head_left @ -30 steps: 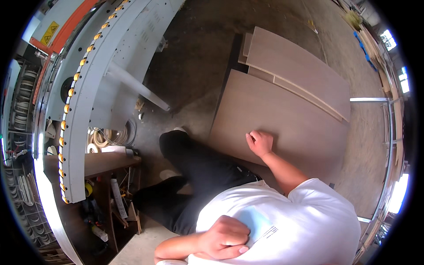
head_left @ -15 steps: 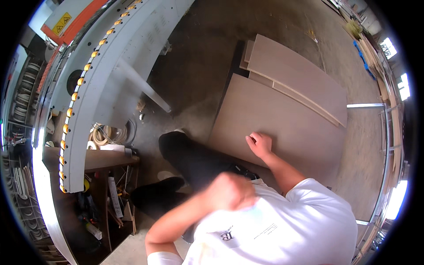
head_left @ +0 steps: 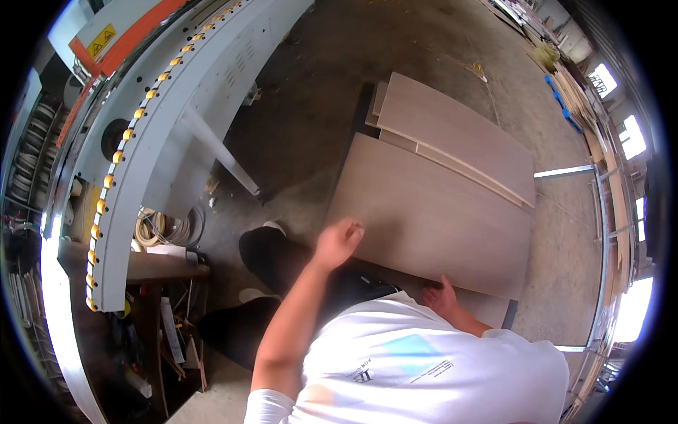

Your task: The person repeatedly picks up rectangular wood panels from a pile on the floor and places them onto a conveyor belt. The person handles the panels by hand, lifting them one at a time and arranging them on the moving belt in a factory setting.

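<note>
A large light-brown wood panel (head_left: 431, 212) lies flat in front of me on a low stack. My left hand (head_left: 339, 242) reaches forward with curled fingers to the panel's near left corner; motion blur hides whether it grips. My right hand (head_left: 441, 297) is closed over the panel's near edge, close to my body. My white shirt and dark trousers fill the lower middle of the head view.
More panels and narrow strips (head_left: 459, 134) are stacked just behind the big one. A long grey machine (head_left: 176, 106) with a row of yellow knobs curves along my left. Coiled banding (head_left: 162, 230) and a cluttered wooden shelf (head_left: 162, 268) sit beside my feet. A metal rail (head_left: 565, 172) stands right.
My left arm swung up from beside my waist and out to the panel's near left corner. My right hand slid back from the panel's top face to its near edge.
</note>
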### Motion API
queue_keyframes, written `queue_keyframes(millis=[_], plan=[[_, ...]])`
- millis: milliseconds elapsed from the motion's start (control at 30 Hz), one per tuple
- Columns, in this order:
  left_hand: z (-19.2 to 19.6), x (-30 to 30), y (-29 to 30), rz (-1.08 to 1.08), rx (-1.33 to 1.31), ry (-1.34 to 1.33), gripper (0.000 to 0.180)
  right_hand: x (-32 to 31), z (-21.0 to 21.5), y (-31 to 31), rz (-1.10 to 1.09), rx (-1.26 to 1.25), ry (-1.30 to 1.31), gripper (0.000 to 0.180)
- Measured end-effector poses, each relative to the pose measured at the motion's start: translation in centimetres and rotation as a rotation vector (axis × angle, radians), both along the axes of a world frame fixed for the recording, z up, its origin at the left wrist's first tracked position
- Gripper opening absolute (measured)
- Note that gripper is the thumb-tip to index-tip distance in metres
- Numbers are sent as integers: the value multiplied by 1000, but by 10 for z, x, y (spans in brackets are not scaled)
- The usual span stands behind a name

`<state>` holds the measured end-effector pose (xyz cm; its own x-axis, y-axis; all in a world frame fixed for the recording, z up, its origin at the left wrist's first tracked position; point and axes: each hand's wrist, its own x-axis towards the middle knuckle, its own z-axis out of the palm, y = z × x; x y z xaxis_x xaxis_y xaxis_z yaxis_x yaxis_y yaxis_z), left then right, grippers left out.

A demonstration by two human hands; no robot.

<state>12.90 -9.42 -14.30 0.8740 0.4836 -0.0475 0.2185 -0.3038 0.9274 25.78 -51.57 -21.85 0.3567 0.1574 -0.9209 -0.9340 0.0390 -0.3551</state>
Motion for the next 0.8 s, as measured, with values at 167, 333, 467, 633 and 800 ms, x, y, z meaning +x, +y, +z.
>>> queue_keyframes(millis=[167,333,467,633,800], plan=[[16,-19,-3,2,-83,33,27,26,-15,26,-367,-49,-157,53],[39,-41,-28,-118,-279,0,28,32,-10,22,-288,-169,-197,49],[65,-74,-50,-179,-972,163,29,15,40,31,-296,-68,-135,50],[73,-70,-76,-143,-1030,86,60,-14,117,64,-183,40,-56,49],[63,-33,-96,-14,-1308,-53,62,-31,147,75,-53,169,34,47]])
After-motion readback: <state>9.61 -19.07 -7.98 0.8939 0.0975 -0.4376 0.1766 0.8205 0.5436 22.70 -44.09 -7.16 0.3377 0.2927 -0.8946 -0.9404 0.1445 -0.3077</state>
